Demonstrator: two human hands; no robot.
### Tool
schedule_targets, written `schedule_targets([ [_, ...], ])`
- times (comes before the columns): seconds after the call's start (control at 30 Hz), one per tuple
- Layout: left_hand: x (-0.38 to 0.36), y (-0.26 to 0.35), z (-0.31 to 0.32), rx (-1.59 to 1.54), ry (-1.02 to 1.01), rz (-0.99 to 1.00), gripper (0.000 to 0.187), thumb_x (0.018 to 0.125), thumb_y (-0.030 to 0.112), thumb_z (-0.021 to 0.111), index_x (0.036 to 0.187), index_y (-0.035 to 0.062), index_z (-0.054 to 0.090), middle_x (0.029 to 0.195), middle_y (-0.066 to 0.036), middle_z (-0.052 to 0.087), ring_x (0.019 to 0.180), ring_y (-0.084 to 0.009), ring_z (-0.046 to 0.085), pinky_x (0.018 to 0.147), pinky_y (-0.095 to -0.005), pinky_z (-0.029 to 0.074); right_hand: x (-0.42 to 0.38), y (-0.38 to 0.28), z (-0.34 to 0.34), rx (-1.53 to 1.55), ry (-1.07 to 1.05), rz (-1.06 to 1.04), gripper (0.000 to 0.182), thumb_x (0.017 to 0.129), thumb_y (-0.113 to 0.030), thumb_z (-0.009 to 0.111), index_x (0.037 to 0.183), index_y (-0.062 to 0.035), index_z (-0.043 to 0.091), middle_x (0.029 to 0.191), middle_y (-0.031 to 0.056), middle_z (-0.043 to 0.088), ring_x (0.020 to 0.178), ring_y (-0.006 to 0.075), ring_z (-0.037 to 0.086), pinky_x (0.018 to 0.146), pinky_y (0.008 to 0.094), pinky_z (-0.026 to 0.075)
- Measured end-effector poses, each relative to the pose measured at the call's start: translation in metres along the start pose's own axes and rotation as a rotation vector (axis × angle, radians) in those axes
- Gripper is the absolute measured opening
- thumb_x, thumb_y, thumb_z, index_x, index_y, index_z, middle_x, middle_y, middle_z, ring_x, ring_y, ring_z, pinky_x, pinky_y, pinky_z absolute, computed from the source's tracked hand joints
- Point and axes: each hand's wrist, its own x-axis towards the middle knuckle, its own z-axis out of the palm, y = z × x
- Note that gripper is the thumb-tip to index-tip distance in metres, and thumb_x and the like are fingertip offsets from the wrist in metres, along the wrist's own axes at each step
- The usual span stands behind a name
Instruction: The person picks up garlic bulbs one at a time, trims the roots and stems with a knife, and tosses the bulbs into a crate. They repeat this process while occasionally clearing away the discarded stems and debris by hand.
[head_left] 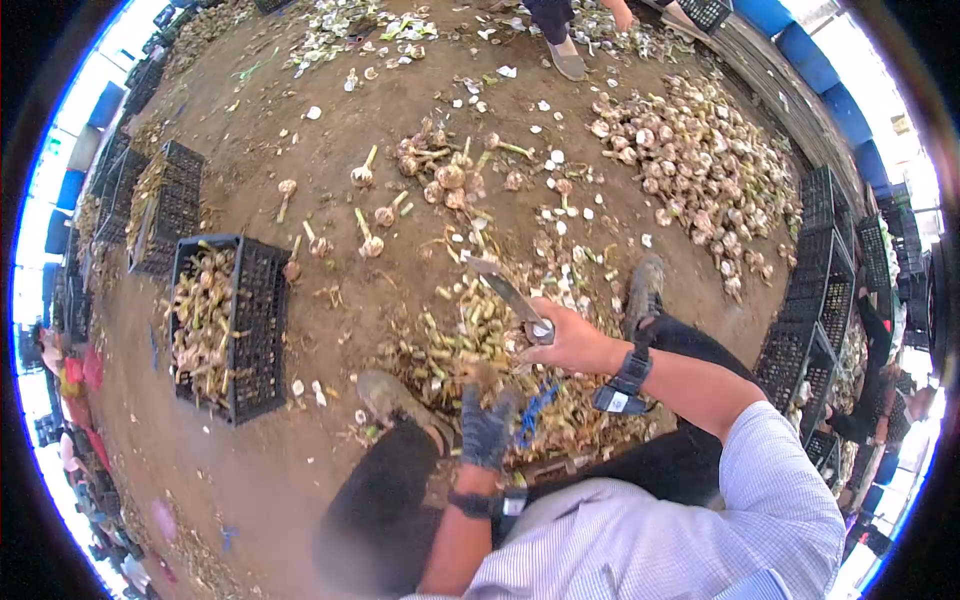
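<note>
My right hand is bare and closed around the handle of a knife, its blade pointing up and to the left over the trimmings. Between my feet, my left hand wears a dark grey glove. At its fingertips is a brownish garlic bulb, partly hidden and blurred. Under both hands lies a heap of cut garlic stalks. A blue strip lies beside the gloved hand. Just ahead, a small cluster of garlic bulbs with stems rests on the dirt floor.
A black crate filled with stalks stands at left, with more crates behind it. At right is a large garlic pile, bordered by black crates. Another person's shoe shows at the top.
</note>
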Motion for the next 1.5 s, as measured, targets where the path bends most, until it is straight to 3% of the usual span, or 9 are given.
schedule_targets([
  [0.2, -0.029, 0.031, 0.001, 0.218, -0.41, 0.202, 0.035, 0.095, 0.015, 0.06, 0.126, 0.0009, 0.054, 0.104, -0.004, 0.065, 0.09, -0.0109, 0.064, 0.078, -0.0267, 0.054, -0.081, -0.082, 0.001, 0.071, 0.035, -0.157, 0.047, 0.075, -0.021, 0.08, 0.113, -0.0032, 0.06, 0.109, 0.0119, 0.059, 0.102, 0.0266, 0.059, 0.092, 0.0379, 0.048],
  [0.5, -0.071, 0.039, 0.005, -0.179, -0.498, -0.088, 0.04, 0.087, 0.012, 0.067, 0.125, 0.0043, 0.056, 0.109, -0.008, 0.067, 0.09, -0.0193, 0.068, 0.073, -0.0324, 0.059, -0.155, -0.114, 0.005, -0.228, 0.096, -0.149, 0.024, 0.078, -0.014, 0.073, 0.087, 0.001, 0.057, 0.111, 0.0169, 0.06, 0.099, 0.0363, 0.059, 0.083, 0.0413, 0.049],
  [0.63, -0.083, 0.032, 0.014, 0.245, -0.486, 0.242, 0.035, 0.088, 0.014, 0.069, 0.119, 0.0028, 0.058, 0.106, -0.004, 0.066, 0.087, -0.014, 0.065, 0.069, -0.0276, 0.053, -0.174, -0.113, 0.014, -0.404, 0.18, -0.192, 0.027, 0.071, -0.014, 0.072, 0.09, -0.0002, 0.057, 0.091, 0.0167, 0.058, 0.085, 0.0385, 0.059, 0.07, 0.0451, 0.048],
  [0.67, -0.078, 0.025, 0.009, 0.148, -0.462, 0.028, 0.039, 0.088, 0.014, 0.071, 0.123, 0.003, 0.056, 0.111, -0.005, 0.064, 0.093, -0.0149, 0.062, 0.078, -0.0285, 0.052, -0.176, -0.107, 0.017, -0.41, 0.224, -0.229, 0.03, 0.069, -0.015, 0.073, 0.089, -0.0006, 0.056, 0.086, 0.0166, 0.055, 0.081, 0.0385, 0.058, 0.067, 0.0459, 0.047],
  [0.8, -0.049, -0.026, -0.013, 0.429, -0.479, 0.171, 0.051, 0.086, 0.017, 0.072, 0.13, 0.0043, 0.049, 0.119, -0.007, 0.061, 0.104, -0.0186, 0.059, 0.093, -0.0349, 0.049, -0.182, -0.1, 0.028, -0.467, 0.251, -0.196, 0.03, 0.068, -0.015, 0.074, 0.087, -0.0016, 0.055, 0.084, 0.0162, 0.056, 0.077, 0.0393, 0.058, 0.065, 0.0457, 0.047],
  [0.93, -0.064, -0.008, -0.004, 0.096, -0.485, -0.005, 0.061, 0.085, 0.026, 0.072, 0.135, 0.0067, 0.043, 0.122, -0.008, 0.061, 0.108, -0.022, 0.06, 0.098, -0.0396, 0.046, -0.184, -0.096, 0.031, -0.486, 0.266, -0.201, 0.029, 0.067, -0.014, 0.073, 0.086, -0.0022, 0.055, 0.081, 0.0159, 0.056, 0.076, 0.0396, 0.059, 0.066, 0.0461, 0.048],
  [1.37, -0.067, 0.011, 0.004, 0.898, -0.416, 0.6, 0.037, 0.079, 0.035, 0.076, 0.104, 0.0091, 0.068, 0.089, -0.007, 0.071, 0.082, -0.0245, 0.067, 0.077, -0.0381, 0.052, -0.178, -0.055, 0.04, -0.472, 0.229, -0.17, 0.026, 0.075, -0.023, 0.071, 0.086, -0.0034, 0.059, 0.08, 0.0171, 0.061, 0.078, 0.0389, 0.062, 0.071, 0.0475, 0.05],
  [1.47, -0.095, 0.054, 0.023, 0.906, -0.457, 0.821, 0.036, 0.08, 0.031, 0.076, 0.106, 0.0063, 0.068, 0.09, -0.006, 0.071, 0.078, -0.0213, 0.067, 0.073, -0.0361, 0.054, -0.165, 0.002, 0.027, -0.58, 0.067, 0.279, 0.028, 0.078, -0.028, 0.069, 0.087, -0.0019, 0.064, 0.075, 0.0187, 0.063, 0.074, 0.0385, 0.063, 0.068, 0.0481, 0.051],
  [1.5, -0.085, 0.048, 0.015, 0.618, -0.421, 0.587, 0.036, 0.081, 0.027, 0.076, 0.108, 0.0052, 0.067, 0.091, -0.006, 0.071, 0.078, -0.0198, 0.067, 0.073, -0.0346, 0.054, -0.174, 0.036, 0.023, -0.577, 0.033, 0.357, 0.032, 0.083, -0.032, 0.066, 0.087, 0.0003, 0.067, 0.075, 0.0209, 0.065, 0.071, 0.0376, 0.064, 0.067, 0.0486, 0.052],
])
